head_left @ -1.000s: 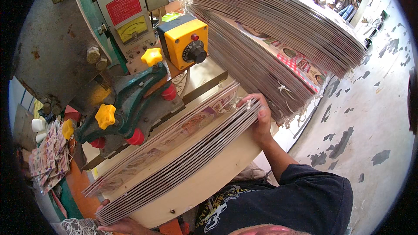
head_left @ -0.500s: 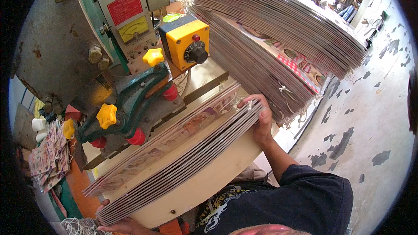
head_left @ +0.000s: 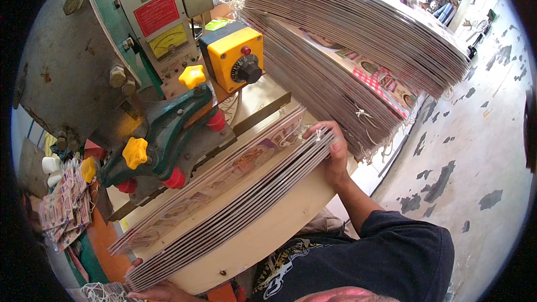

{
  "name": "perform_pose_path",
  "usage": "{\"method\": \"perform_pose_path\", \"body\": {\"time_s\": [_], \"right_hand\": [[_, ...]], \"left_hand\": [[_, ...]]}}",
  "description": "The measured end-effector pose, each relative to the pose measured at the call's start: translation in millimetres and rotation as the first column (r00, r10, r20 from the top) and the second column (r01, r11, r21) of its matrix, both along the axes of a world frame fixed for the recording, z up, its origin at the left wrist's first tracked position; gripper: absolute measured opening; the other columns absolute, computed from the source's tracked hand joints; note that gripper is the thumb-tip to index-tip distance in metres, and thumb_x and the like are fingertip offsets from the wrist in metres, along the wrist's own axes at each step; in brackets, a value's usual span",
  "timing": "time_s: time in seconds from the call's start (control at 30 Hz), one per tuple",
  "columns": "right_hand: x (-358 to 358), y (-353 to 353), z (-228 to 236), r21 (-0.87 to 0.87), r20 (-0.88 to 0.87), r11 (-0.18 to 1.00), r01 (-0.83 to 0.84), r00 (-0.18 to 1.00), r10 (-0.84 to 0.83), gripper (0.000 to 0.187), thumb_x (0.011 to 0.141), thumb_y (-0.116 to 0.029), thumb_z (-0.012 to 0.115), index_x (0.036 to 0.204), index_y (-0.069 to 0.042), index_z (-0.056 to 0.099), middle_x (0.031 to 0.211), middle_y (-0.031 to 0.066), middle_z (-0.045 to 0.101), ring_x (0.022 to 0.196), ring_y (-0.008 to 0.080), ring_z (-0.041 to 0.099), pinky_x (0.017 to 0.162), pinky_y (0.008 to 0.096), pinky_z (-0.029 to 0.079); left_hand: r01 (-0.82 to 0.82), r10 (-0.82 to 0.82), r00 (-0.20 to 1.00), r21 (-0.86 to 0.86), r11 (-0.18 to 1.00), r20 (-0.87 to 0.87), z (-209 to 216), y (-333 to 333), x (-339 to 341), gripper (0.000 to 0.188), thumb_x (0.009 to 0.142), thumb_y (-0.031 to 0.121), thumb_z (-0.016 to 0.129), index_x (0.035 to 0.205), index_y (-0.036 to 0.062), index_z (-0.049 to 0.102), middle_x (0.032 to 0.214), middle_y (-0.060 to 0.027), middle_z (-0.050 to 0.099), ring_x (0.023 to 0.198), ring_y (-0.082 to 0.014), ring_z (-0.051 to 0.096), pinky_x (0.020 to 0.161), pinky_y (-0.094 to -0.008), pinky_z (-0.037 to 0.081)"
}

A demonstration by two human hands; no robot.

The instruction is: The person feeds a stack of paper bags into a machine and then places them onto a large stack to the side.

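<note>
A thin stack of flat printed bags [head_left: 238, 210], edges toward me, slants across a pale wooden board [head_left: 268, 221]. My right hand [head_left: 335, 159] grips its far right end, thumb over the edge where white cord shows. At the near left end my left hand [head_left: 159, 291] is closed round the other corner, its fingers partly hidden. Just behind this stack lie more printed bags [head_left: 246, 159] beside the machine's green clamp [head_left: 168, 134], which has yellow star knobs and red feet. Neither hand touches the clamp.
Two tall piles of flat bags [head_left: 358, 19] with cord ends stand at the back right. A yellow control box [head_left: 235, 56] with a black dial sits on the machine. Loose printed bags [head_left: 64, 207] and white cord [head_left: 103, 292] lie at the left.
The whole view has shifted slightly left. Both hands keep their hold on the stack, whose left end sits a touch farther right in the picture.
</note>
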State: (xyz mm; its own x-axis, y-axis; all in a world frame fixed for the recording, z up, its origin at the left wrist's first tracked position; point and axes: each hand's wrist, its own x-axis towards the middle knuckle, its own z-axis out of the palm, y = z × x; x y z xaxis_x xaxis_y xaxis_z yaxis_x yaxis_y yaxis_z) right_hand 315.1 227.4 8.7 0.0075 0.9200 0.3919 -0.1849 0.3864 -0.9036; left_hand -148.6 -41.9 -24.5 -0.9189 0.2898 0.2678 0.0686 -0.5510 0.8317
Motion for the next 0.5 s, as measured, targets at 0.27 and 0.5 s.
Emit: {"method": "perform_pose_path", "body": {"time_s": [0.27,0.5], "right_hand": [[-2,-3,4,-0.017,-0.008,1.0,0.0,1.0,0.0,0.08,0.083,-0.075,0.054,0.117,-0.002,0.049,0.105,0.0117,0.061,0.094,0.0162,0.058,0.084,0.0305,0.047],[1,-1,1,-0.004,0.03,1.0,0.024,0.999,-0.024,0.08,0.084,-0.076,0.052,0.116,-0.003,0.05,0.105,0.0116,0.061,0.096,0.0164,0.058,0.085,0.0316,0.047]], "left_hand": [[-0.034,0.031,0.998,0.044,0.998,0.059,-1,1,-1,0.096,0.082,0.083,0.047,0.106,-0.0067,0.07,0.107,-0.0264,0.07,0.087,-0.0413,0.069,0.077,-0.0536,0.059],[-0.049,0.049,0.999,-0.01,0.999,0.012,-8,-1,-8,0.102,0.083,0.086,0.036,0.102,-0.0084,0.07,0.092,-0.0251,0.072,0.071,-0.039,0.07,0.06,-0.0521,0.06]]}}
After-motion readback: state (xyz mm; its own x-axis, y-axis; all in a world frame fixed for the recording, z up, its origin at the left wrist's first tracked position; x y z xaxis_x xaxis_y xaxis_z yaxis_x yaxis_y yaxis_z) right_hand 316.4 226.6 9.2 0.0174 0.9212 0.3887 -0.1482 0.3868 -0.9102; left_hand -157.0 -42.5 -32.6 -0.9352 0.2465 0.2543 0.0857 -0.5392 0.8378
